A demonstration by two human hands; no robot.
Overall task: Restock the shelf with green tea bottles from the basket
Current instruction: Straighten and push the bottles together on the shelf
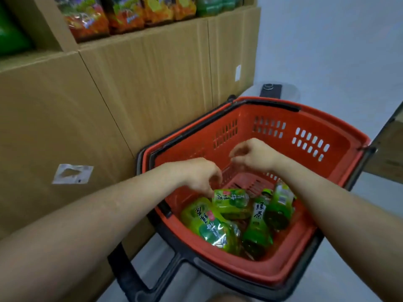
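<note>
In the near end of the red basket (pixel 327 119), several green tea bottles (pixel 257 227) lie heaped on their sides. The left hand (pixel 196 175) reaches down over them, forearm stretched forward, fingers bent downward with the tips at the end of the topmost bottle (pixel 231 198); whether it grips is unclear. Farther in, the right hand (pixel 255 155) hovers above the basket floor, fingers loosely curled, holding nothing. Beyond stands the cardboard shelf (pixel 152 83) carrying snack bags (pixel 87 20).
</note>
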